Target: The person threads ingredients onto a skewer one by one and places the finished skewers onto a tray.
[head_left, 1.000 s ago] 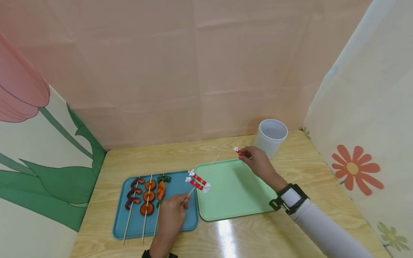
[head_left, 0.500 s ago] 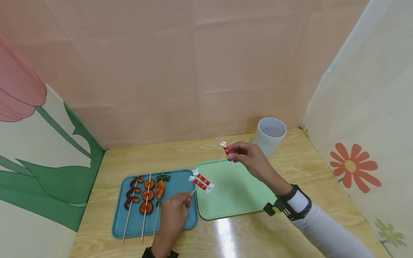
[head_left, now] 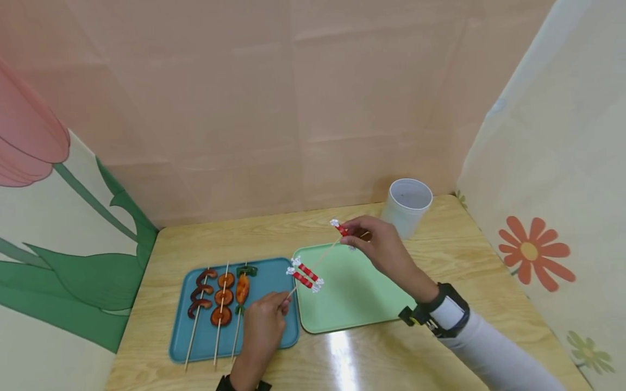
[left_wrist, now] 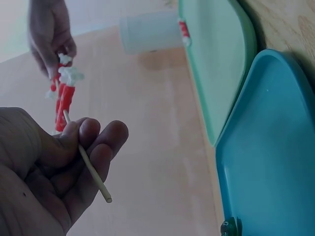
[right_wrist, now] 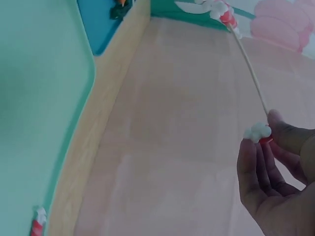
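My left hand (head_left: 264,323) pinches a thin wooden skewer (head_left: 326,251) near its lower end, its butt showing past the fingers in the left wrist view. Two red pieces with frilly white ends (head_left: 302,279) sit side by side on the skewer. At the skewer's far end, my right hand (head_left: 379,244) pinches a third red piece with white ends (head_left: 342,231) between thumb and fingers. The skewer runs up to this piece, and my fingers cover part of it. Another red-and-white piece (left_wrist: 184,33) lies at the green tray's edge in the left wrist view.
Beneath the hands lies a pale green tray (head_left: 313,326), beside a blue tray (head_left: 178,339) on the wooden table (head_left: 235,231). Three loaded skewers rest on the blue tray, with curled brown pieces (head_left: 200,290), round slices (head_left: 223,297) and an orange piece (head_left: 243,288). Behind stands a whitish cup (head_left: 405,217).
My right hand has brought the third red piece leftward to the skewer's far end and turned it there. The left hand has stayed almost still, holding the skewer.
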Tool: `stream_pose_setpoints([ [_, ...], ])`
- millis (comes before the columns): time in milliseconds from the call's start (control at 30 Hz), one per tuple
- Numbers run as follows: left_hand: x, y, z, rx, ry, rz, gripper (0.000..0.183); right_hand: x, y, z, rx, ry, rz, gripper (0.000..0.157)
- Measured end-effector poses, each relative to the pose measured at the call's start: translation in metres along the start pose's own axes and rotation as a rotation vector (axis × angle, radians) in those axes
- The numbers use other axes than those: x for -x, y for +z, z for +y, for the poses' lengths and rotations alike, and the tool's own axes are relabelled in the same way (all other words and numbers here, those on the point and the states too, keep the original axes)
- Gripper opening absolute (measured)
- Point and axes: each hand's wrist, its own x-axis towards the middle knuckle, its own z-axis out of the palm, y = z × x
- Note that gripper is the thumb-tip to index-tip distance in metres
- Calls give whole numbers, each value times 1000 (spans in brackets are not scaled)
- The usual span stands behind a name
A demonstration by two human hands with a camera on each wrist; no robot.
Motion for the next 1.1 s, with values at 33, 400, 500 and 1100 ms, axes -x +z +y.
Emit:
stream_pose_setpoints([
  [33,0,0,0,-5,3,5,33,1,1,-2,51,-42,22,28],
  [400,4,1,5,-6,69,56,31,14,27,-18,239,-202,99,24],
  [500,2,2,7,0,87,63,27,18,39,-20,222,-242,60,21],
  [1100,3,-6,-9,7,1,83,29,4,36,49,364,-44,-37,8],
])
